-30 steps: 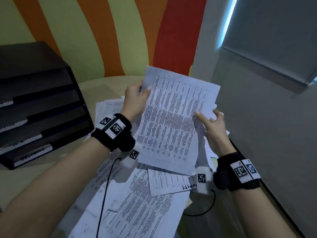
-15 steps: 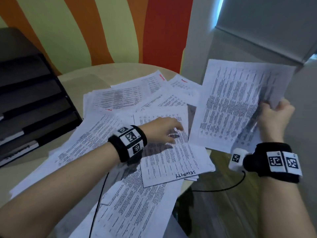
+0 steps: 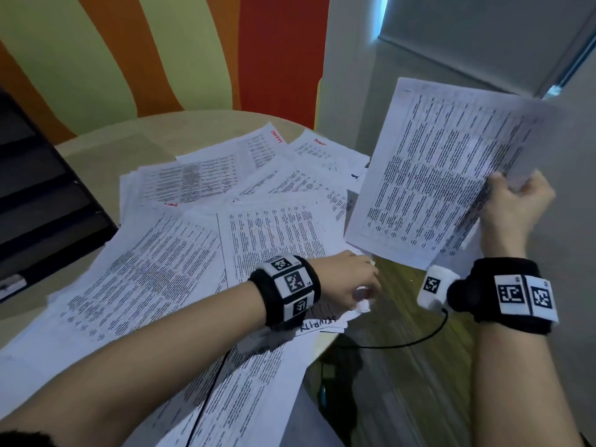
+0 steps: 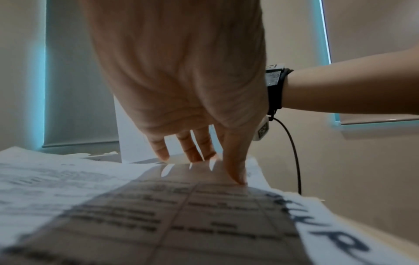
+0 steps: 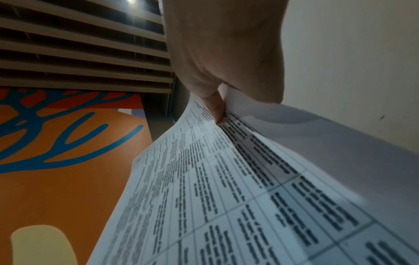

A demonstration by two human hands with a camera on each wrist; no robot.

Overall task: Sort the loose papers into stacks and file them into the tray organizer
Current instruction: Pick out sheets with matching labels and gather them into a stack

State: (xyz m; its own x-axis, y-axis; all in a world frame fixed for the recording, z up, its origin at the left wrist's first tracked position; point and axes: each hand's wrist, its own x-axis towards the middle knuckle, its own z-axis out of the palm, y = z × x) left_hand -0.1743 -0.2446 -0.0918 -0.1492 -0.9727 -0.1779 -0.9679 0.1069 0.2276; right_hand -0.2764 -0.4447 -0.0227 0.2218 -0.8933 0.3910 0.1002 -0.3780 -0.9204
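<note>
Sorting underway: right hand (image 3: pixel 516 204) pinches printed sheet (image 3: pixel 445 175) aloft, off table edge. Left hand (image 3: pixel 345 282), fingers straight, presses handwritten-label sheet (image 3: pixel 277 233) on loose pile (image 3: pixel 145 279) covering table (image 3: pixel 135 140). Organizer (image 3: pixel 38 195) far left, well apart. Advice: slide top sheet toward edge with fingertips (image 4: pixel 235 177), pinch only one corner, check heading matches held sheet before stacking, square edges.
</note>
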